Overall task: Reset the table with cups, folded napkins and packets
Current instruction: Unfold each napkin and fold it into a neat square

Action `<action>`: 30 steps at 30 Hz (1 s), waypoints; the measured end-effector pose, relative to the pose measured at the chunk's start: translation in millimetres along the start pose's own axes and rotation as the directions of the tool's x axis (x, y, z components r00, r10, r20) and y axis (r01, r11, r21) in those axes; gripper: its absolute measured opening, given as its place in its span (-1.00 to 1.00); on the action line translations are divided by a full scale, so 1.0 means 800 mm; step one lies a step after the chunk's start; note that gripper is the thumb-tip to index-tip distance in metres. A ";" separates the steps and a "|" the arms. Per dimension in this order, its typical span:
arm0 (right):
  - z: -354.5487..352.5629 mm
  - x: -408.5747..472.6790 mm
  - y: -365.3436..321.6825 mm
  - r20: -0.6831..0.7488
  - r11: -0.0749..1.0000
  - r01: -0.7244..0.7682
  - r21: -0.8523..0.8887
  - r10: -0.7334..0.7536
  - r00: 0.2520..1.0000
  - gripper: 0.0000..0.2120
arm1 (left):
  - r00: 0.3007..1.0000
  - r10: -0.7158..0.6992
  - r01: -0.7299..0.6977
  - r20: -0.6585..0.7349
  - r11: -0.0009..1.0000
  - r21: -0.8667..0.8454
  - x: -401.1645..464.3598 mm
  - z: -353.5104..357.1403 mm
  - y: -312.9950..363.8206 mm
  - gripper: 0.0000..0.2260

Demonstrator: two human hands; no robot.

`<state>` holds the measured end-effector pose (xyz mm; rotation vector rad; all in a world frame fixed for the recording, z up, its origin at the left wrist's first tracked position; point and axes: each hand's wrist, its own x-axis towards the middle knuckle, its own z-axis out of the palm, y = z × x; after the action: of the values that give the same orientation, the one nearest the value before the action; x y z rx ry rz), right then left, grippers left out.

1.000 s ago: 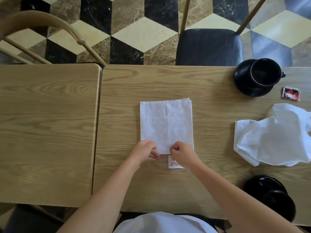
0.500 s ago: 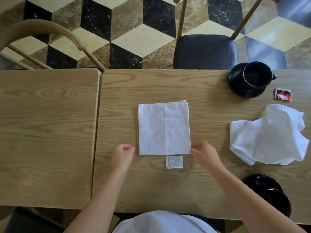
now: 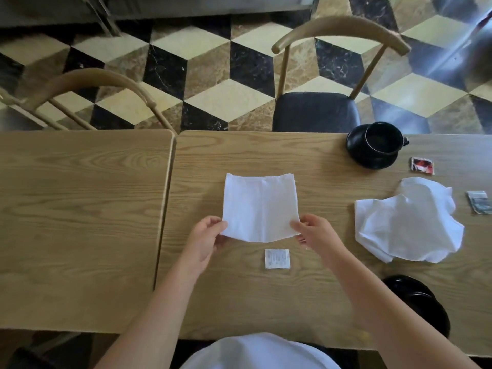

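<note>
folded napkin (image 3: 259, 207): mid-tabletop (image 3: 306, 161), near edge raised, likely for another fold | left hand (image 3: 205, 239), right hand (image 3: 315, 234): each pinching a near corner | white packet (image 3: 277, 258): just below, clear of the fold | crumpled napkin (image 3: 407, 227), cup (image 3: 382, 139): right, waiting

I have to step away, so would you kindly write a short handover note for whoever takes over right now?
Left hand and right hand each pinch a near corner of the folded napkin, near edge lifted.
White packet lies just in front of it.
Crumpled napkin is unfolded, to the right.
Cup on saucer at far right; red packet beside it.
Left: finish this napkin, fold the other, arrange.
</note>
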<state>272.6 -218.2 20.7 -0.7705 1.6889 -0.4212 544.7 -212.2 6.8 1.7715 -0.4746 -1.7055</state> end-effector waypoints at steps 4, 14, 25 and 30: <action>0.002 -0.044 0.041 0.015 0.998 -0.006 0.065 0.005 1.000 -0.88 | 0.998 0.013 -0.006 0.065 0.994 -0.111 -0.042 -0.028 -0.047 -0.90; 0.026 -0.096 0.144 0.018 0.949 -0.300 0.093 0.299 0.954 -0.81 | 0.966 -0.239 0.242 -0.103 0.970 0.020 -0.079 -0.051 -0.165 -0.77; 0.006 -0.061 0.077 0.027 0.957 -0.122 0.264 0.119 0.993 -0.83 | 0.999 -0.046 0.048 0.028 0.995 -0.084 -0.051 -0.029 -0.070 -0.87; 0.004 -0.017 0.044 -0.001 0.950 -0.156 0.271 0.162 0.987 -0.89 | 0.990 -0.138 0.136 -0.005 0.983 -0.122 -0.014 -0.014 -0.032 -0.84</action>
<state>267.5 -183.3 7.1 -0.4272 1.6578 -0.5361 550.7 -183.7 -1.7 1.7616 -0.2423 -1.7750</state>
